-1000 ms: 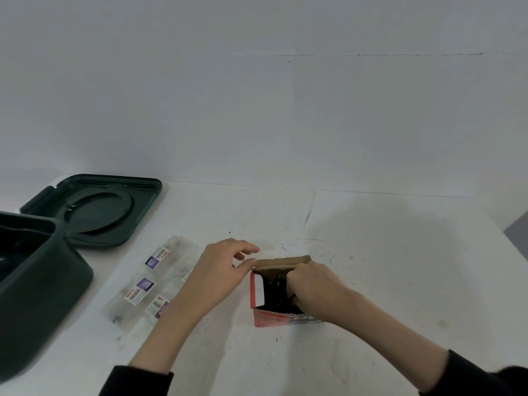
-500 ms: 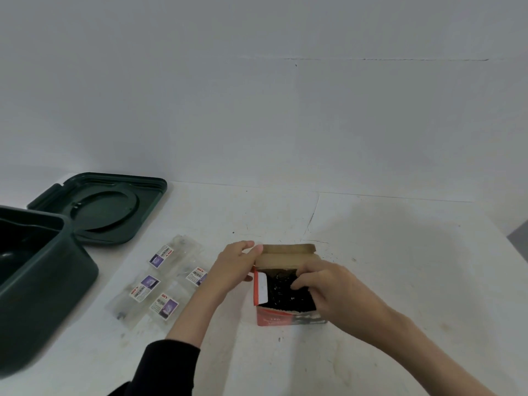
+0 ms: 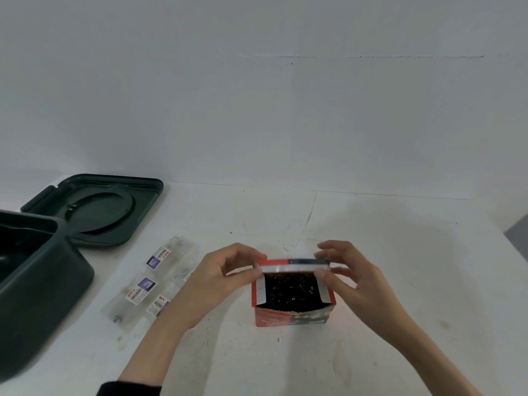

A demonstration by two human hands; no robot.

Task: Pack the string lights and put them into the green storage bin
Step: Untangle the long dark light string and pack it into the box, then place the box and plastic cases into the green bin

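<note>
A small red cardboard box stands upright at the middle of the white table, its top open. Black string lights fill its inside. My left hand pinches the left end of the box's far top flap. My right hand pinches the flap's right end. The flap is bent toward me over the opening. The dark green storage bin sits open at the left edge, only partly in view.
The bin's green lid lies flat behind the bin at the back left. Several clear plastic packets with labels lie between the bin and my left arm. A white wall runs along the table's far edge.
My right hand has come out of the box, where it pressed on the lights, and taken the flap's right end. The flap has folded from brown side showing to red side showing.
</note>
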